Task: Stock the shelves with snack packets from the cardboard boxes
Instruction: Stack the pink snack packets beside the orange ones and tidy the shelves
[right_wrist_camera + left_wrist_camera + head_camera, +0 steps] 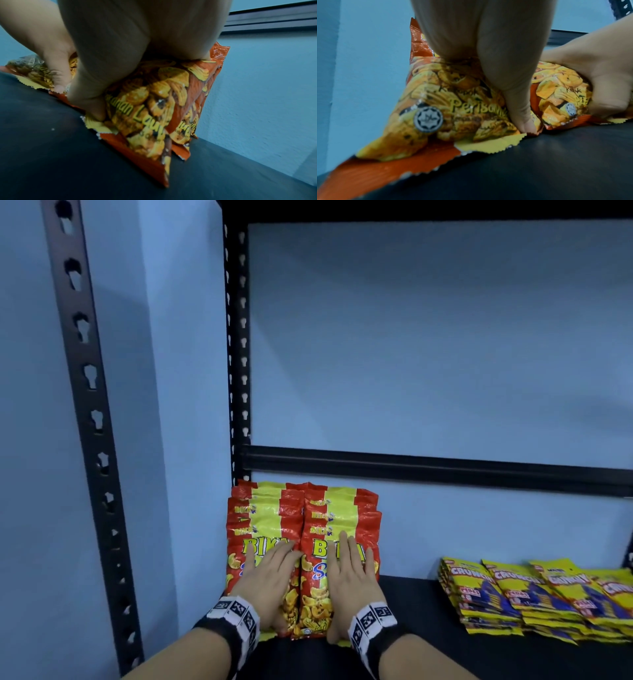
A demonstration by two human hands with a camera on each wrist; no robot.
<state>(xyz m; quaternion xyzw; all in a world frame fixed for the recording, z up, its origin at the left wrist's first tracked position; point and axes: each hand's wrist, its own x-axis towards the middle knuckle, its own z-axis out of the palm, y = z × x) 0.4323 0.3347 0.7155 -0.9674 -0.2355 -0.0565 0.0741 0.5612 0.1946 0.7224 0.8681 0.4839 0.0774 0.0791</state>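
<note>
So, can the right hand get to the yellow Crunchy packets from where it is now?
Probably yes. The right hand lies flat on the red Bika packets, holding nothing. Only bare black shelf shows between it and the yellow Crunchy packets on its right.

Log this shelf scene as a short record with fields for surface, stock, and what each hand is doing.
surface: black shelf board in a black metal rack, blue wall behind
stock left: two side-by-side rows of red-and-yellow snack packets, leaning back
stock right: flat stacks of yellow-and-blue snack packets
left hand: fingers straight, pressing on the left row's front packet
right hand: fingers straight, pressing on the right row's front packet
</note>
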